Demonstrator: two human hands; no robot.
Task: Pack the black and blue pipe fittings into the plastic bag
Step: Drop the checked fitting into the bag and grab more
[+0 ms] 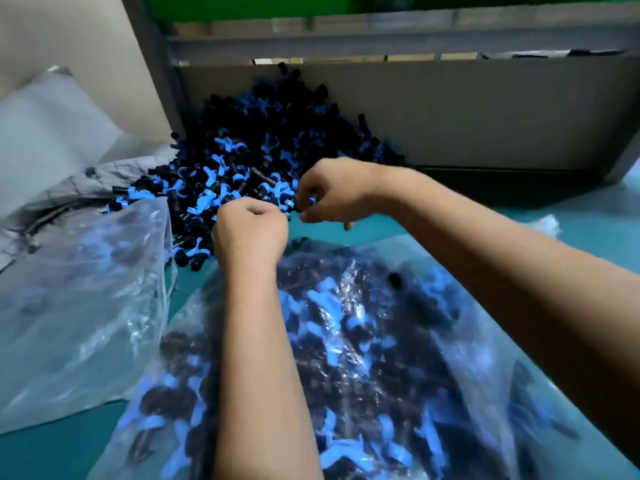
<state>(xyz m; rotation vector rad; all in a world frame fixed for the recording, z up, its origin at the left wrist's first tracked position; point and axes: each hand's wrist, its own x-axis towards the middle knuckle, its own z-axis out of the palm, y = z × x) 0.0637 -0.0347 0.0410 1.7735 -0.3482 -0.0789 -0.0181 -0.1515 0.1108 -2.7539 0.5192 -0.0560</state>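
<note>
Both my hands are curled at the near edge of the heap of black and blue plastic pipe fittings (256,161), which is banked against the grey cardboard wall (467,116) on the teal table (52,455). My left hand (250,230) is closed into a loose fist, knuckles up, forearm lying across the clear plastic bag (363,358) full of the same fittings; whether that fist holds anything I cannot tell, since the fingers hide the palm. My right hand (332,192) reaches in from the right, wrist bent, fingers hooked downward with a bit of blue showing between the fingertips, so it seems to pinch a fitting, though blur keeps me from being sure. The two hands sit just beside each other, almost touching, right above the bag's far mouth. A second clear plastic bag (79,289), also filled, lies to my left, touching the heap
</note>
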